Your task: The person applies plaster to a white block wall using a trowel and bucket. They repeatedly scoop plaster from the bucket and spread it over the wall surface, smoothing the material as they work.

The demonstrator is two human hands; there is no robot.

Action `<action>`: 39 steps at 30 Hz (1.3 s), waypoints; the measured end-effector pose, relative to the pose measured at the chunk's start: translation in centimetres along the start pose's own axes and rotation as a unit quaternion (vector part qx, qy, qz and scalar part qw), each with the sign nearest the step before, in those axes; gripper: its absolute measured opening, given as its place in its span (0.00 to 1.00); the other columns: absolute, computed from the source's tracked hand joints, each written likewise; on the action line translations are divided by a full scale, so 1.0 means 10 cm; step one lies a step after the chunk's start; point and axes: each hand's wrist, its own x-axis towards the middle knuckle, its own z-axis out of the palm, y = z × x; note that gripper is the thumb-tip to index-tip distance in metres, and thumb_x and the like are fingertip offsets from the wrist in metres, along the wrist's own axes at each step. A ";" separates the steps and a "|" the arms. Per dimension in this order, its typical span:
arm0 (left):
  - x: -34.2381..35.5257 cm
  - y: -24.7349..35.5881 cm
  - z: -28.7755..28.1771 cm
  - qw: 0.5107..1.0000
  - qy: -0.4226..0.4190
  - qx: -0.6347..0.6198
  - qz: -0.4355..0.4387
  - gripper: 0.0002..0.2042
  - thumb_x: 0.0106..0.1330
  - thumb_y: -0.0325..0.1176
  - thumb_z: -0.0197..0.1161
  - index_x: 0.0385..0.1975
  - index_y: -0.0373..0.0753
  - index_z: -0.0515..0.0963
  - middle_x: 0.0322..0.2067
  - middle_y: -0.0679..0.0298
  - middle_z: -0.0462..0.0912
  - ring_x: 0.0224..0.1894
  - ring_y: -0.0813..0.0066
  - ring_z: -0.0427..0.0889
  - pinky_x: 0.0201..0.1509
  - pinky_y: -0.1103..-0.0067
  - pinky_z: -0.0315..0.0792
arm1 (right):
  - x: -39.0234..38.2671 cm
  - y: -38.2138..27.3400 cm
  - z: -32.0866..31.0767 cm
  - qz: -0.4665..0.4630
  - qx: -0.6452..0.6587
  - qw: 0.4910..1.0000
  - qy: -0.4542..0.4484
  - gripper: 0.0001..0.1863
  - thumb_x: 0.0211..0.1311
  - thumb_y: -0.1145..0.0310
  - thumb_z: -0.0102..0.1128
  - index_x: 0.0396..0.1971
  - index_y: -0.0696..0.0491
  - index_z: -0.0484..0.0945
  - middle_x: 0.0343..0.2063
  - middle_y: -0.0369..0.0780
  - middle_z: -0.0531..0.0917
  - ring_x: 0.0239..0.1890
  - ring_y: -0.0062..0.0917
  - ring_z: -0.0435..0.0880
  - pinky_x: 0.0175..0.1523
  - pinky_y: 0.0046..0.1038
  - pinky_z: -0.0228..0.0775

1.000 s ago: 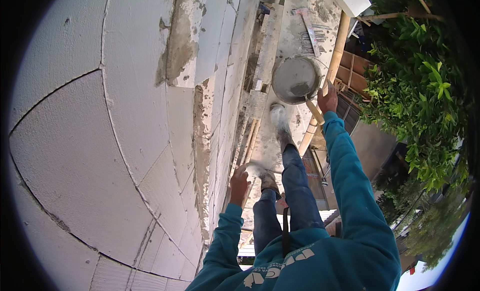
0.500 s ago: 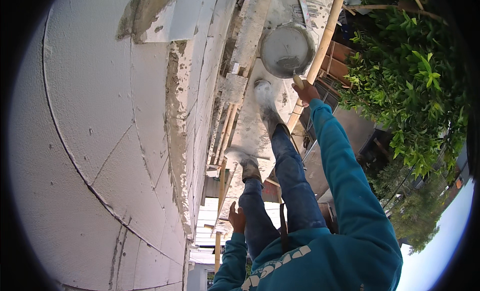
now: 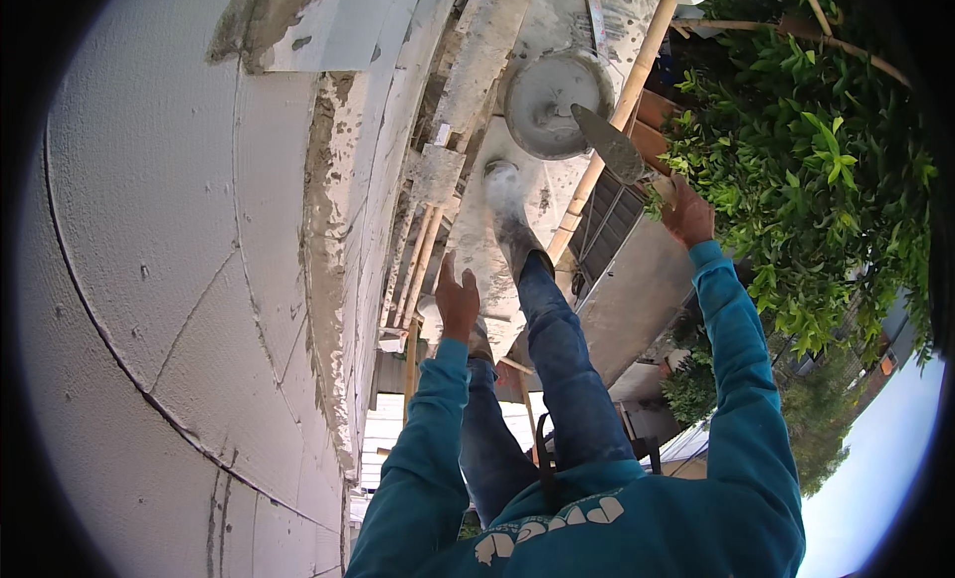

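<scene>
My right hand [image 3: 688, 215] is closed around the handle of a trowel [image 3: 609, 146], held out to the right of the platform. Wet grey mortar coats its pointed blade, whose tip overlaps the right side of a round basin [image 3: 511, 108] in view. Grey mortar [image 3: 542, 86] lies in the basin, its surface disturbed near the middle. In front of my left leg is my left hand [image 3: 458, 304], raised with fingers stretched out and nothing in it. It is nearest to the wall side.
On the left rises a pale block wall [image 3: 169, 280] with a rough mortar strip [image 3: 323, 220]. My boots stand on a narrow mortar-stained platform [image 3: 479, 220]. A bamboo pole [image 3: 565, 230] edges its right side; leafy branches [image 3: 816, 170] hang beyond. A long flat tool [image 3: 595, 21] lies behind the basin.
My right hand has drawn the trowel up out of the basin and moved right, with mortar now showing on the blade. My left hand has risen forward. The view has shifted slightly.
</scene>
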 end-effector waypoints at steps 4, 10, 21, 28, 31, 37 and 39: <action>0.88 0.60 0.43 0.993 -0.015 0.009 0.115 0.29 0.63 0.30 0.57 0.64 0.27 0.61 0.60 0.39 0.68 0.62 0.45 0.69 0.66 0.65 0.63 | 0.34 0.06 0.05 -0.019 0.008 0.997 0.074 0.21 0.56 0.63 0.61 0.51 0.43 0.72 0.38 0.45 0.83 0.40 0.45 0.83 0.43 0.45 0.75; 1.81 1.23 0.80 0.988 -0.067 -0.007 0.141 0.34 0.60 0.36 0.59 0.65 0.26 0.59 0.58 0.37 0.71 0.60 0.45 0.72 0.65 0.67 0.65 | 0.97 -0.30 0.49 -0.028 -0.020 0.996 0.079 0.20 0.54 0.63 0.60 0.49 0.44 0.74 0.39 0.43 0.83 0.40 0.44 0.83 0.44 0.46 0.74; 1.93 1.48 0.90 0.984 -0.108 0.013 0.142 0.37 0.57 0.32 0.56 0.69 0.32 0.54 0.28 0.43 0.81 0.31 0.53 0.82 0.42 0.64 0.73 | 0.77 -1.08 1.39 0.095 0.202 0.974 -0.027 0.24 0.50 0.50 0.60 0.48 0.44 0.76 0.34 0.49 0.85 0.41 0.49 0.82 0.47 0.47 0.74; 1.55 1.13 0.59 0.980 -0.115 0.002 0.162 0.36 0.58 0.31 0.55 0.70 0.37 0.54 0.32 0.41 0.81 0.34 0.52 0.83 0.44 0.66 0.73 | 0.59 -0.99 1.88 0.108 0.461 0.881 0.002 0.16 0.49 0.61 0.67 0.35 0.54 0.80 0.25 0.41 0.82 0.28 0.25 0.79 0.38 0.32 0.73; 1.01 0.57 0.32 0.989 -0.082 -0.010 0.125 0.35 0.60 0.30 0.54 0.70 0.38 0.54 0.42 0.37 0.80 0.38 0.51 0.83 0.46 0.67 0.74 | 0.46 -1.04 2.00 0.123 0.553 0.823 0.028 0.10 0.51 0.69 0.66 0.32 0.57 0.79 0.23 0.33 0.79 0.26 0.15 0.72 0.33 0.25 0.69; -0.76 -0.86 -0.45 0.994 -0.058 0.090 -0.005 0.29 0.64 0.29 0.53 0.67 0.34 0.59 0.60 0.41 0.70 0.61 0.46 0.71 0.64 0.66 0.67 | 0.18 -1.18 1.94 0.146 0.591 0.788 0.088 0.09 0.51 0.69 0.66 0.32 0.56 0.79 0.24 0.30 0.77 0.27 0.14 0.71 0.32 0.24 0.66; -1.43 -1.20 -0.65 0.988 -0.086 0.112 -0.067 0.31 0.65 0.34 0.54 0.68 0.34 0.56 0.66 0.44 0.61 0.69 0.47 0.59 0.71 0.65 0.56 | 0.05 -1.30 1.84 0.122 0.584 0.793 0.127 0.10 0.52 0.69 0.66 0.34 0.56 0.80 0.26 0.32 0.79 0.28 0.15 0.72 0.34 0.24 0.68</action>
